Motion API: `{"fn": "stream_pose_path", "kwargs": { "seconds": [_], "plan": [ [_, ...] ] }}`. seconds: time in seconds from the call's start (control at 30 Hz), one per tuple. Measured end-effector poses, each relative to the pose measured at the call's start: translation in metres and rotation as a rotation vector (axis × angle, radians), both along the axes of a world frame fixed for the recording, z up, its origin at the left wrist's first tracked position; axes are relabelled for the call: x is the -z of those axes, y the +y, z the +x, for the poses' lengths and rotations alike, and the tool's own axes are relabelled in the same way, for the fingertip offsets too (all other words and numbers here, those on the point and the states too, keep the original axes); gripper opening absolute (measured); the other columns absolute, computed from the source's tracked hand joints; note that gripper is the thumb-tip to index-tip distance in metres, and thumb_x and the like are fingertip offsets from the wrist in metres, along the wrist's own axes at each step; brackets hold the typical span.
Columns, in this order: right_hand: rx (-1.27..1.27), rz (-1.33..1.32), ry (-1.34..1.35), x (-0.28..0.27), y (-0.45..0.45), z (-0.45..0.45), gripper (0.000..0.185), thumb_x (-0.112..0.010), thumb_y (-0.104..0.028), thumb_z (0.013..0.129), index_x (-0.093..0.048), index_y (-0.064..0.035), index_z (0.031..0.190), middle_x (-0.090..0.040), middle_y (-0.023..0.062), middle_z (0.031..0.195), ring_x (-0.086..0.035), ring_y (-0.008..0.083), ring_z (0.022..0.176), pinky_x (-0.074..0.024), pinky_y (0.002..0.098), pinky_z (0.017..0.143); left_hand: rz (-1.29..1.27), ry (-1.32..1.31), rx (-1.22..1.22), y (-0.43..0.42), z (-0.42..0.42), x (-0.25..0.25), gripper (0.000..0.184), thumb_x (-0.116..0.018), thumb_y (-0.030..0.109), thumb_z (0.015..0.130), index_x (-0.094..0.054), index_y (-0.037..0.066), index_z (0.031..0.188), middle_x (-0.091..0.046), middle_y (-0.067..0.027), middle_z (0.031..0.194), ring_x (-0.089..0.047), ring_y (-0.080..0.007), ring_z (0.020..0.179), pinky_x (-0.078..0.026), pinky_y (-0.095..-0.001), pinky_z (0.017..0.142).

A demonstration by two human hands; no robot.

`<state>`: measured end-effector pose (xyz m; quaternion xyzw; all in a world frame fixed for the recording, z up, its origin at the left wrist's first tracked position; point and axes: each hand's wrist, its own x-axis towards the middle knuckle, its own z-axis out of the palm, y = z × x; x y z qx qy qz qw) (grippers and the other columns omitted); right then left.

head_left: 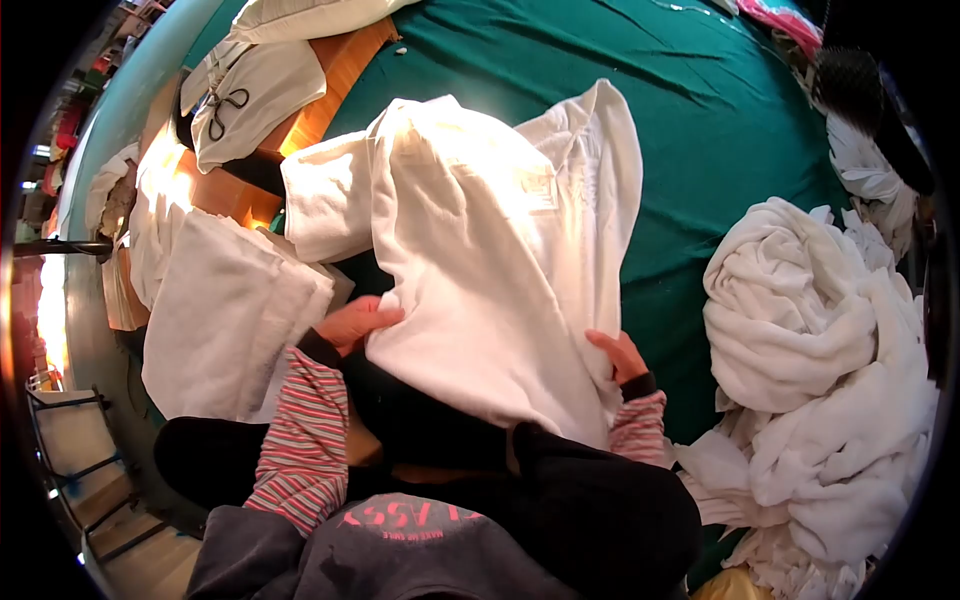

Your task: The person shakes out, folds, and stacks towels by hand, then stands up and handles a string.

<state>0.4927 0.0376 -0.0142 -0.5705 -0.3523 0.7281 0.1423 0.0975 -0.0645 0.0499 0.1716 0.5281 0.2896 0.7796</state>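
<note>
A white cloth garment (470, 250) lies spread in front of me, its near end draped over my dark-trousered legs. One sleeve-like part extends to the left, and a raised fold stands at its upper right. My left hand (362, 322) is closed on the garment's left edge, with a bit of white cloth bunched at the fingertips. On the opposite edge, my right hand (618, 355) grips the cloth near the lower right, some of its fingers hidden by the fabric. Whether the garment is a top or trousers is unclear.
Green cloth (690, 150) covers the surface I sit on. Folded white fabric (235, 310) is stacked at the left, beside an open cardboard box (345, 75) with a white drawstring piece (265, 100) over it. A large white cloth heap (800, 320) lies at the right.
</note>
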Motion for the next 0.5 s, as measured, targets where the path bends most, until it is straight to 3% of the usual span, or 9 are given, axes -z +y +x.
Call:
{"fn": "stream_pose_path", "kwargs": {
  "seconds": [0.1, 0.13, 0.17, 0.23, 0.27, 0.3, 0.33, 0.47, 0.5],
  "plan": [
    [0.238, 0.145, 0.064, -0.072, 0.02, 0.031, 0.039, -0.058, -0.021, 0.074, -0.052, 0.0015, 0.105, -0.057, 0.0084, 0.097, -0.054, 0.0177, 0.089, -0.04, 0.0293, 0.081, 0.407, 0.226, 0.139, 0.051, 0.001, -0.097, 0.027, -0.054, 0.024, 0.083, -0.055, 0.004, 0.102, -0.056, 0.0014, 0.094, -0.051, -0.0064, 0.086, -0.041, -0.0236, 0.077],
    [-0.201, 0.945, -0.238, -0.009, 0.045, 0.113, 0.038, -0.05, -0.019, 0.078, -0.049, 0.0024, 0.11, -0.052, 0.0114, 0.109, -0.049, 0.02, 0.101, -0.0361, 0.0313, 0.089, 0.462, 0.239, 0.161, 0.073, -0.003, -0.131, 0.023, -0.051, 0.024, 0.085, -0.055, 0.007, 0.1, -0.055, 0.0042, 0.092, -0.048, -0.0048, 0.087, -0.04, -0.0224, 0.076],
    [0.054, 0.868, -0.06, -0.076, 0.066, 0.109, 0.036, -0.048, -0.022, 0.081, -0.049, 0.0013, 0.108, -0.053, 0.0115, 0.108, -0.05, 0.0207, 0.099, -0.037, 0.0321, 0.088, 0.489, 0.242, 0.161, 0.097, -0.024, -0.151, 0.023, -0.051, 0.024, 0.085, -0.055, 0.007, 0.1, -0.055, 0.0042, 0.092, -0.048, -0.0048, 0.087, -0.04, -0.0224, 0.076],
    [0.571, 0.782, 0.36, -0.218, 0.109, 0.094, 0.034, -0.043, -0.027, 0.086, -0.05, -0.0009, 0.105, -0.053, 0.0117, 0.107, -0.052, 0.0219, 0.097, -0.0388, 0.0335, 0.087, 1.361, 0.477, 0.105, 0.146, -0.08, -0.194, 0.036, -0.038, 0.015, 0.089, -0.037, 0.003, 0.122, -0.049, -0.0054, 0.113, -0.049, -0.0147, 0.1, -0.04, -0.0293, 0.086],
    [0.56, 0.915, 0.477, -0.273, 0.119, 0.098, 0.034, -0.041, -0.031, 0.087, -0.052, -0.0026, 0.102, -0.055, 0.0104, 0.103, -0.055, 0.021, 0.091, -0.0414, 0.0336, 0.083, 1.647, 1.031, 0.148, 0.161, -0.098, -0.243, 0.04, -0.035, 0.02, 0.09, -0.032, 0.004, 0.126, -0.045, -0.0047, 0.119, -0.044, -0.013, 0.107, -0.036, -0.0266, 0.089],
    [0.196, 0.994, 0.773, -0.308, 0.136, 0.122, 0.036, -0.04, -0.032, 0.087, -0.051, -0.0033, 0.105, -0.055, 0.0096, 0.103, -0.054, 0.0203, 0.094, -0.0416, 0.0344, 0.083, 1.553, 0.567, -0.144, 0.17, -0.078, -0.293, 0.033, -0.037, 0.024, 0.089, -0.042, 0.003, 0.115, -0.052, -0.0055, 0.106, -0.051, -0.014, 0.093, -0.042, -0.0265, 0.081],
    [0.315, 0.949, 0.812, -0.344, 0.133, 0.116, 0.037, -0.041, -0.035, 0.086, -0.051, -0.0064, 0.107, -0.055, 0.0073, 0.105, -0.052, 0.0206, 0.096, -0.0396, 0.0369, 0.086, 1.4, 0.1, -0.391, 0.176, -0.056, -0.334, 0.032, -0.039, 0.028, 0.088, -0.052, 0.003, 0.103, -0.059, -0.0063, 0.092, -0.058, -0.0149, 0.079, -0.047, -0.0265, 0.073],
    [0.378, 1.049, 0.637, -0.397, 0.147, 0.099, 0.038, -0.042, -0.035, 0.086, -0.05, -0.0059, 0.109, -0.054, 0.0074, 0.106, -0.051, 0.0198, 0.098, -0.039, 0.0372, 0.087, 1.417, 0.014, -0.398, 0.176, -0.066, -0.4, 0.034, -0.044, 0.029, 0.087, -0.051, 0.003, 0.108, -0.057, -0.0065, 0.1, -0.055, -0.0138, 0.088, -0.045, -0.0266, 0.079],
    [0.361, 1.077, 0.394, -0.402, 0.148, 0.092, 0.038, -0.042, -0.034, 0.086, -0.048, -0.0056, 0.111, -0.053, 0.0077, 0.108, -0.05, 0.0202, 0.099, -0.0385, 0.037, 0.087, 1.372, 0.095, -0.372, 0.173, -0.072, -0.411, 0.034, -0.045, 0.029, 0.087, -0.05, 0.003, 0.109, -0.057, -0.0067, 0.102, -0.054, -0.0138, 0.09, -0.044, -0.0264, 0.08]
  ]
}}
